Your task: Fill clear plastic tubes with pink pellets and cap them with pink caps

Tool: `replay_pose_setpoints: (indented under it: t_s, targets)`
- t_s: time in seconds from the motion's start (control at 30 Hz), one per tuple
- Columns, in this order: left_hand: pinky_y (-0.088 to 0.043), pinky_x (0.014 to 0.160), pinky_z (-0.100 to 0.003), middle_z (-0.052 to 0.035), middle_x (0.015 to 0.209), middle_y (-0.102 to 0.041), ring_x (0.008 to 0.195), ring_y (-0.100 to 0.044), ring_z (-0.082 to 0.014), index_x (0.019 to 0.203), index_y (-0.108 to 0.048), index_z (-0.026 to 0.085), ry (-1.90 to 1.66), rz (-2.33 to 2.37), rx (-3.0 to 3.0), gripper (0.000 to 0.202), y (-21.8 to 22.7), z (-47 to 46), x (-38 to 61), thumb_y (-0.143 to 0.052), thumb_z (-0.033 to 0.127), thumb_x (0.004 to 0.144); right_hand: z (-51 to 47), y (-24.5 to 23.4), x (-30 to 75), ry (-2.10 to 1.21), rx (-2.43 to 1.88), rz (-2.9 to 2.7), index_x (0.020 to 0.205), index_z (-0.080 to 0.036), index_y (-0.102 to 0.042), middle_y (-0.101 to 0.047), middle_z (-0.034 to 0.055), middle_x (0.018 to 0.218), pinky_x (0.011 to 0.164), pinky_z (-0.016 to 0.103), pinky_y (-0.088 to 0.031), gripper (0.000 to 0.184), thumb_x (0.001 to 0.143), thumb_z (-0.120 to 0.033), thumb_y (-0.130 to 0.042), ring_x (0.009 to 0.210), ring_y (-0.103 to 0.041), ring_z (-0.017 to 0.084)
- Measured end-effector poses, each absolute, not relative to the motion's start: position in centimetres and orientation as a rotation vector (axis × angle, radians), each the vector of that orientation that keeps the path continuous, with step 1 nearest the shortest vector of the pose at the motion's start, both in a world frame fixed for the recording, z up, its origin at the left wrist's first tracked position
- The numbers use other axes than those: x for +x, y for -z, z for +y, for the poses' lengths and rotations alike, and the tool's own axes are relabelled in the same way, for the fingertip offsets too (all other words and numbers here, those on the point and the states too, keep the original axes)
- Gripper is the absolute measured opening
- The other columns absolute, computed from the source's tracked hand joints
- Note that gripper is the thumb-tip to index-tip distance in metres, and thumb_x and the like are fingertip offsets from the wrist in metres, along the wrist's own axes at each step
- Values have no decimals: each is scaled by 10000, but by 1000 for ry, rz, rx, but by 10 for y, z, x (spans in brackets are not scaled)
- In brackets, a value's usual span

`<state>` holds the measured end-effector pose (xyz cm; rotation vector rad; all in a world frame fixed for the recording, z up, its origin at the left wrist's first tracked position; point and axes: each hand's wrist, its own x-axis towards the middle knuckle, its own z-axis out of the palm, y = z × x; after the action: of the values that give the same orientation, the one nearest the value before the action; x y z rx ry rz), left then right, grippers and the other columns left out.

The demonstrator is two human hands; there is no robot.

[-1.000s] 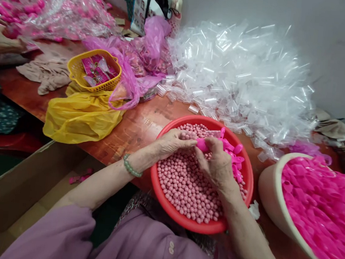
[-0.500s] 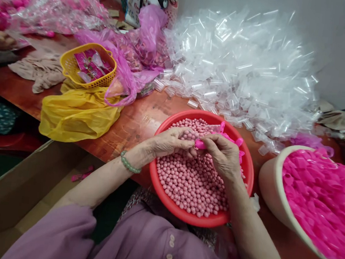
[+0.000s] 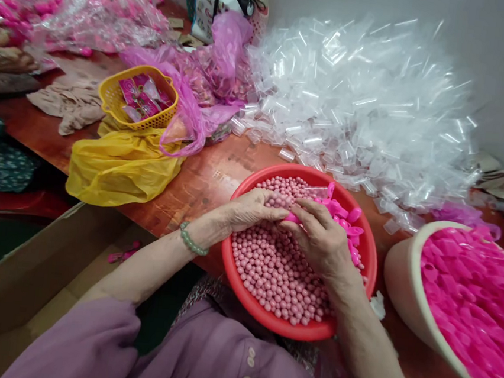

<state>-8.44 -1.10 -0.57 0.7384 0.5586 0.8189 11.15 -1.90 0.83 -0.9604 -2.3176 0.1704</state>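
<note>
Both hands meet over a red basin (image 3: pixel 239 271) of small pink balls (image 3: pixel 270 274). Between the fingertips is a small bright pink plastic piece (image 3: pixel 292 218), mostly covered by the fingers. My left hand (image 3: pixel 254 210), with a green bead bracelet at the wrist, is closed on its left end; whether it also holds a clear tube I cannot tell. My right hand (image 3: pixel 321 234) is closed over the piece from the right. More bright pink plastic pieces (image 3: pixel 351 228) lie in the basin's right side, and a clear tube (image 3: pixel 316 190) rests near its far rim.
A cream tub (image 3: pixel 405 269) heaped with pink plastic pieces stands at right. Clear plastic tubes (image 3: pixel 354 98) are piled behind. At left are a yellow basket (image 3: pixel 109 101), a yellow bag (image 3: pixel 122 167), a cardboard box (image 3: pixel 25 274) and another person's hand (image 3: pixel 6 55).
My right hand's fingers have shifted forward and flattened over the pink plastic piece, covering more of it. The whole view has shifted slightly.
</note>
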Motion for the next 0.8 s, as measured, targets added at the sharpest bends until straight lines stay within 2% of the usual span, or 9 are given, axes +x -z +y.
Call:
replay_pose_setpoints:
  t_s: [0.13,0.2,0.33,0.43,0.53,0.63,0.8]
  targets:
    - [-534,644,-223,-43,741,-709,630,-655,-101,896,-708,102,-733,538,731,487,6,-10,-88,-920,448,626,-21,-9,117,-141,-883,-2397,1190,-256,-683,-762,95,1036,765,359,-633,252,959,-217,-589,911,-731,222]
    - [-554,661,-237,-55,739,-713,636,-678,-115,916,-692,101,-677,530,737,493,6,-11,-90,-894,473,664,-21,-9,119,-231,-911,-2325,1174,-246,-677,-763,81,1001,742,335,-625,242,941,-213,-622,861,-729,203]
    - [-572,674,-247,-52,781,-717,658,-702,-123,944,-644,115,-644,511,737,441,6,-12,-92,-884,397,703,-16,-10,121,-649,-1099,-1864,1041,-245,-671,-736,30,881,664,314,-605,227,859,-352,-753,745,-702,178]
    - [-575,664,-245,-47,794,-718,656,-710,-124,930,-627,115,-627,521,746,413,8,-13,-92,-882,352,708,-10,-12,118,-854,-1100,-1710,969,-237,-694,-739,39,917,705,334,-606,240,834,-420,-770,783,-703,187]
    - [-574,668,-237,-53,778,-721,650,-707,-116,901,-631,108,-593,532,776,364,9,-12,-91,-860,337,735,-7,-14,115,-789,-1082,-1809,974,-238,-730,-755,35,907,760,347,-596,197,847,-385,-762,797,-700,185]
    - [-574,678,-238,-50,750,-719,639,-699,-110,898,-634,110,-570,518,800,331,8,-12,-91,-842,321,751,-5,-15,113,-685,-1045,-1945,976,-239,-751,-765,26,862,748,340,-591,141,864,-323,-743,770,-705,180]
    - [-562,658,-227,-38,725,-698,617,-684,-102,887,-605,104,-584,562,796,301,4,-13,-91,-822,265,755,-4,-17,118,-577,-1007,-2044,983,-231,-769,-783,38,901,755,328,-593,144,863,-304,-736,788,-720,183]
